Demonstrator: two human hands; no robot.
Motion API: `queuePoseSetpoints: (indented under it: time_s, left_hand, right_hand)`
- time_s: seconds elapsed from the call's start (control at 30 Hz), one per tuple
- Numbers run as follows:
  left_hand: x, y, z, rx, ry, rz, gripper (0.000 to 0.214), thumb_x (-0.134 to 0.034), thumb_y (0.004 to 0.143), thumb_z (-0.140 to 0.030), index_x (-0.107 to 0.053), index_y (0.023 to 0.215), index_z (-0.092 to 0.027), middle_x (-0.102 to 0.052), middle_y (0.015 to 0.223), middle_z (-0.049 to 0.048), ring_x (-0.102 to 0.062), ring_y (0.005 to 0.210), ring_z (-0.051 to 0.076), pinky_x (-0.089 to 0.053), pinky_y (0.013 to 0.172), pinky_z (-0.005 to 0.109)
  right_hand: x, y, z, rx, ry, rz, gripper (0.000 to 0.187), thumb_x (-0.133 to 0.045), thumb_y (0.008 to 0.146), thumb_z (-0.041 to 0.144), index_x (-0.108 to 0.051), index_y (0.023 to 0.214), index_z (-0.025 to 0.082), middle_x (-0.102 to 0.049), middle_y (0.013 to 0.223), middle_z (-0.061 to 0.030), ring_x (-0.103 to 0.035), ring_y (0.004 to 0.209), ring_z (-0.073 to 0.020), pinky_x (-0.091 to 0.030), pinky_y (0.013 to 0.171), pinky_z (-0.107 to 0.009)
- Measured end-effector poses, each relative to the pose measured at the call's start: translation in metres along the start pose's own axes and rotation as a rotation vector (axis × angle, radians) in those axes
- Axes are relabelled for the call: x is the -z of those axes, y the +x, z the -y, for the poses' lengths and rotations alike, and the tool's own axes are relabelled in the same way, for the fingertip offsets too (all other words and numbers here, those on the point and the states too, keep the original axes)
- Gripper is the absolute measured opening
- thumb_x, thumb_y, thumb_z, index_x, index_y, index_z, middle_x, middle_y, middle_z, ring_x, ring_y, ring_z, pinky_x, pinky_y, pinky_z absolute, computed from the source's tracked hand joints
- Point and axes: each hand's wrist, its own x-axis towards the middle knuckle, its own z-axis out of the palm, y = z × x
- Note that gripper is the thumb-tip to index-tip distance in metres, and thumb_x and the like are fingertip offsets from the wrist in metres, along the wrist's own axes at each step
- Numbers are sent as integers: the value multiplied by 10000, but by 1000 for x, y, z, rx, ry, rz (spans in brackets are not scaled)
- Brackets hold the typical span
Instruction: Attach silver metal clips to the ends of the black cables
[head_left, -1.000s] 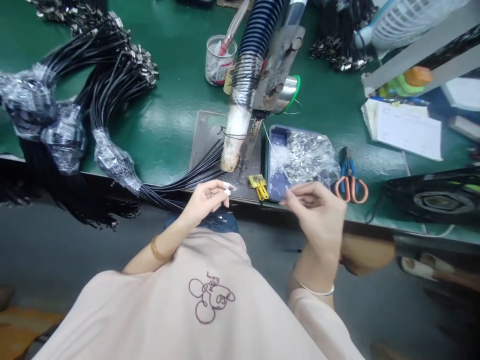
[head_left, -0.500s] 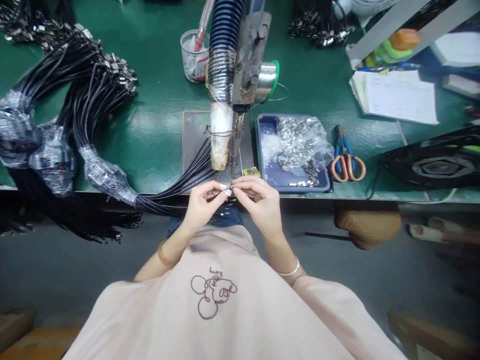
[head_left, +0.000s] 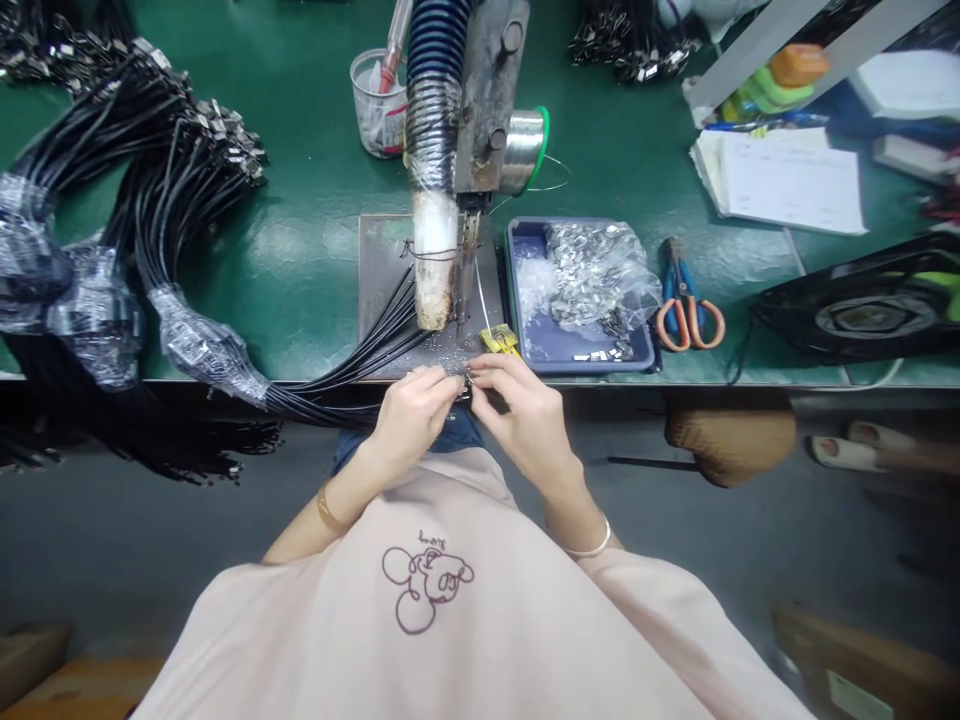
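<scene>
My left hand (head_left: 415, 412) is closed in a pinch at the table's front edge, beside a bundle of black cables (head_left: 322, 402) partly wrapped in clear film. Facing it, my right hand (head_left: 527, 415) has thumb and forefinger pinched together. The fingertips of both hands meet around something tiny and partly metallic, too small and covered to name. Just beyond them is a grey plate (head_left: 382, 250) with small bright specks. Over it hang a stained white nozzle (head_left: 433, 265) and a narrow metal tip (head_left: 468, 265). A yellow piece (head_left: 498, 340) lies close to my right fingers.
Right of the plate, a blue tray (head_left: 536, 355) holds a clear bag of small metal parts (head_left: 589, 270). Orange-handled cutters (head_left: 681, 300), a notebook (head_left: 795, 190) and a black device (head_left: 862, 312) lie farther right. A solder spool (head_left: 525, 150), a cup (head_left: 367, 120) and wrapped cable bundles (head_left: 199, 335) surround the work.
My left fingers have curled in, hiding the thumb that showed before. My right fingers have drawn slightly apart from the left, and more of the yellow piece shows. The whole view has shifted slightly.
</scene>
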Motion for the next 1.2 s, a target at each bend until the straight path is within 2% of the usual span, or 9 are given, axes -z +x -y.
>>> queuePoseSetpoints:
  time_s: [0.1,0.23,0.33,0.47,0.53,0.7,0.9,1.0,1.2]
  left_hand:
    - [-2,-2,-8,79,-135,-24,256,-524,1023,-254,-702,854,-181,-732,772,55,-668,691,166,-521,690,277]
    - [-1,-3,-19,408,-546,-43,256,-603,977,-362,-641,798,-183,-691,660,9,-568,498,95,-466,525,215]
    - [2,0,-21,582,-776,-40,310,-699,895,-446,-594,776,-179,-657,592,-13,-456,398,56,-370,414,186]
    - [6,5,-16,685,-907,-58,332,-805,783,-427,-623,904,-176,-679,584,-24,-408,365,42,-307,370,179]
    - [6,8,-14,701,-922,-65,327,-820,755,-399,-656,924,-173,-672,568,-28,-408,375,45,-306,378,188]
    - [4,13,-10,678,-928,-65,271,-832,734,-389,-691,786,-164,-607,532,-30,-496,459,83,-405,480,225]
    - [9,14,-8,604,-939,6,332,-804,794,-460,-655,752,-167,-543,542,-37,-460,487,83,-382,508,229]
    - [10,14,-8,580,-945,58,409,-766,830,-543,-620,734,-173,-506,516,-46,-413,471,76,-330,480,222]
    - [10,16,-9,590,-925,125,509,-725,830,-645,-585,688,-177,-549,521,-22,-406,459,73,-306,449,221]
  right_hand:
    - [-1,-1,0,-83,191,-1,118,-657,878,191,-679,769,232,-756,1050,-60,-766,950,-194,-646,886,-355]
    - [-15,-3,-3,-235,484,-40,132,-730,850,290,-683,749,220,-745,1073,-57,-782,961,-200,-660,856,-333]
    - [-25,-5,-2,-261,471,-120,118,-728,861,283,-702,761,226,-741,1072,-55,-775,975,-199,-656,849,-330]
    - [-26,-3,-2,-245,411,-136,61,-718,880,268,-733,825,245,-750,1027,-46,-764,929,-187,-655,829,-330]
    - [-21,-1,-3,-241,369,-178,92,-683,921,299,-722,856,248,-755,1021,-50,-759,935,-189,-653,837,-339]
    - [-11,1,-5,-189,269,-218,139,-620,974,321,-684,875,248,-762,987,-49,-758,930,-193,-643,825,-340]
    - [-9,7,-7,-143,192,-116,98,-696,901,259,-740,814,253,-771,946,-41,-742,869,-192,-637,732,-334]
    - [-9,8,-9,-147,246,-63,73,-716,881,240,-773,842,261,-773,975,-35,-744,873,-184,-645,753,-332]
    - [-10,6,-7,-109,239,-34,73,-713,893,250,-779,865,265,-774,988,-39,-740,915,-192,-646,788,-339]
